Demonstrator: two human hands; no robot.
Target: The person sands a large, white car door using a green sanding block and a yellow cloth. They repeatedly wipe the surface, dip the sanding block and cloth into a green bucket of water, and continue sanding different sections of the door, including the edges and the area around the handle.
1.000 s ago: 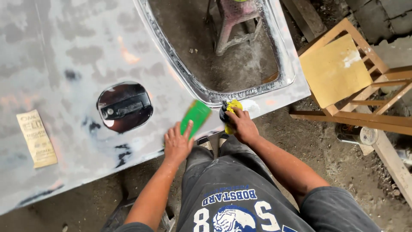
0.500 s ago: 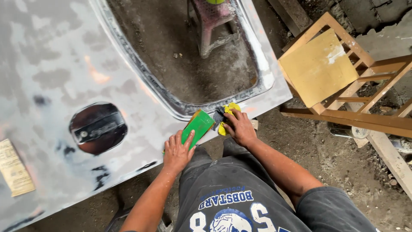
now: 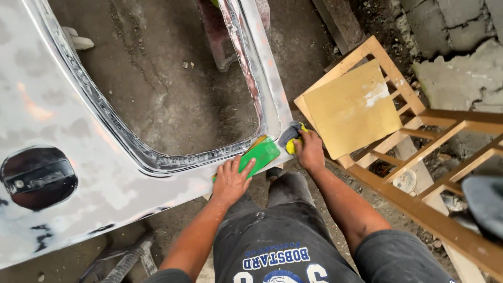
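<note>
My left hand (image 3: 229, 182) lies flat on a green sanding block (image 3: 260, 152), holding it down on the near edge of a bare silver car door panel (image 3: 99, 173). My right hand (image 3: 310, 150) grips a yellow and grey sponge pad (image 3: 291, 137) at the panel's right corner, just beside the green block. Both hands are close together at the lower right corner of the window opening (image 3: 157, 94).
A black door handle recess (image 3: 39, 177) sits at the panel's left. A wooden chair frame (image 3: 361, 105) lies on its side to the right, very near my right hand. A reddish stand leg (image 3: 215, 36) shows through the window opening. Metal bars (image 3: 126, 262) lie on the dirt floor.
Both hands have slid along the panel's near edge to its right corner, with the green block and the sponge. My view has shifted right, so the handle recess now sits farther left.
</note>
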